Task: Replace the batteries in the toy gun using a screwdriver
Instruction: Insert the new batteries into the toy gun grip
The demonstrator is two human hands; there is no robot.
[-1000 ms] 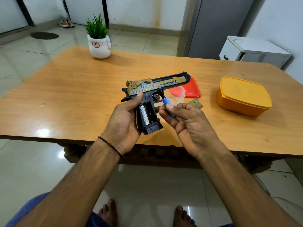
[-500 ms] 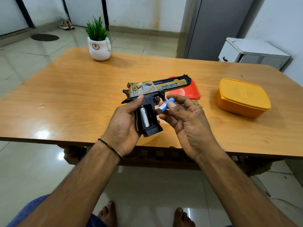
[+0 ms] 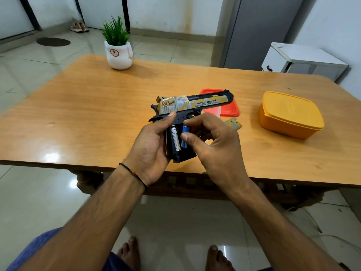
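Note:
A black and gold toy gun (image 3: 195, 103) is held above the table's front edge, barrel pointing right, its grip compartment open toward me. My left hand (image 3: 150, 147) is wrapped around the grip from the left. A white battery (image 3: 175, 138) lies in the left slot of the compartment. My right hand (image 3: 213, 141) pinches a blue battery (image 3: 185, 134) between thumb and fingers, upright against the right slot beside the white one. The gold grip cover (image 3: 233, 123) lies on the table right of my hands. No screwdriver is visible.
A small clear container with a red lid (image 3: 228, 106) sits behind the gun. An orange lidded box (image 3: 291, 114) stands to the right on the wooden table (image 3: 88, 114). A potted plant (image 3: 118, 53) stands at the far edge.
My right hand has brought the blue battery from beside the trigger down to the open grip and turned it upright next to the white battery. The gun has stayed almost still.

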